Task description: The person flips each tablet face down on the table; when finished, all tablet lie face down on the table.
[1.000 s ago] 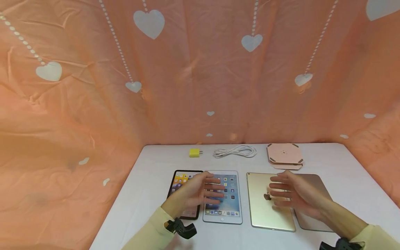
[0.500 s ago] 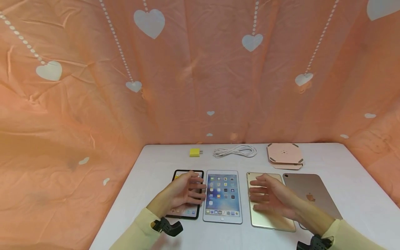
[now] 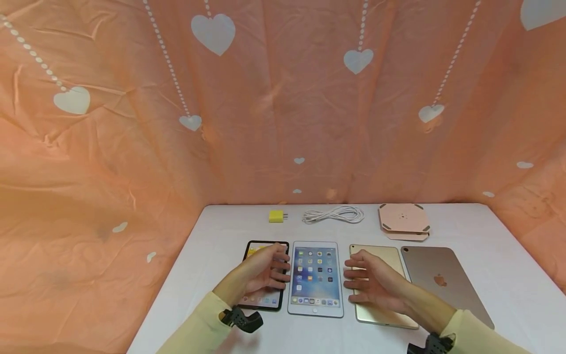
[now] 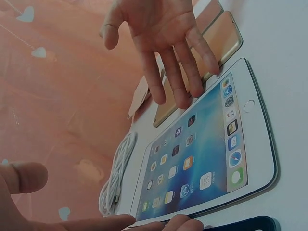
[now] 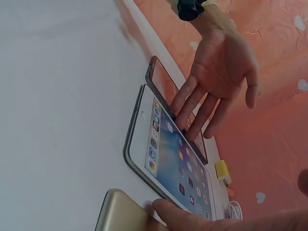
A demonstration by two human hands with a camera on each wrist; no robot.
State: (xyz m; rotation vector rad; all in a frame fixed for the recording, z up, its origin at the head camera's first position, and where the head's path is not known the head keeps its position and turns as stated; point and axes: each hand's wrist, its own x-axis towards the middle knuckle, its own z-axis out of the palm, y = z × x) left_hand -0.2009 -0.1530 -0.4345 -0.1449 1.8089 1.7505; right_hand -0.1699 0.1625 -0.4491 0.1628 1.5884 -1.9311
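In the head view, a white tablet (image 3: 315,278) lies screen up, with lit app icons, between my two hands. My left hand (image 3: 265,270) hovers with extended fingers over a black-framed tablet (image 3: 261,301), partly covering it. Its fingertips come near the white tablet's left edge. Over a gold tablet (image 3: 382,314), lying back up, is my right hand (image 3: 376,280), fingers spread and pointing left toward the white tablet. Neither hand holds anything. To the right, a grey tablet (image 3: 446,285) lies back up, showing its logo.
Along the back of the white table (image 3: 239,226) lie a yellow charger plug (image 3: 276,217), a coiled white cable (image 3: 333,214) and a pink folded stand or plate (image 3: 403,219). An orange curtain (image 3: 283,123) with hearts hangs behind and at the sides.
Both hands have shifted left: the left from the white tablet to above the black-framed one, the right from the gold tablet's right side to its left edge. The tablets stay put.
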